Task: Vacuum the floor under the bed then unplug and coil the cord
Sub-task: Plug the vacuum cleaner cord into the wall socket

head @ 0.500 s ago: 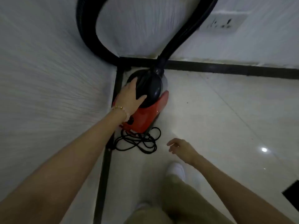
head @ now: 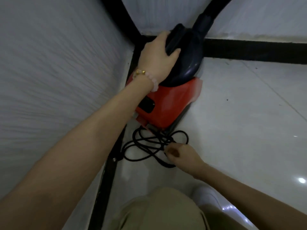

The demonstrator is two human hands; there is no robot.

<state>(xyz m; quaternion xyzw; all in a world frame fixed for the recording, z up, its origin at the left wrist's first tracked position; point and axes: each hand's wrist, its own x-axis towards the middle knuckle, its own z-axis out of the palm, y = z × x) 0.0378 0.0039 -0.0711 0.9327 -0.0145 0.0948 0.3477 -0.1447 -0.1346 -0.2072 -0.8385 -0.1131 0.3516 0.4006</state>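
One vacuum cleaner (head: 167, 103) stands on the floor (head: 240, 113) in a corner where two pale walls meet. Its body is red and its top is dark. Its left side lies just beside the black skirting strip (head: 249, 50) that runs along the foot of both walls.

One black cord (head: 142, 143) leaves the rear of the red body. It lies on the floor in several loose, overlapping loops, touching the rear edge of the machine.

One black hose (head: 204, 19) joins the dark top at the wall end and rises out of view. A second black run crosses the upper left; it cannot be told whether it is the same hose.

Two hands are in view.
- The left hand (head: 157, 58) grips the dark handle (head: 174, 39) on top of the machine, fingers curled over its far side and thumb on the near side. One beaded bracelet (head: 144, 75) sits on this wrist.
- The right hand (head: 181, 155) is at the near side of the loops, fingers curled and pinching a strand of the cord.

One khaki trouser leg (head: 159, 209) and one white shoe (head: 206, 195) occupy the lower edge, near the loops.
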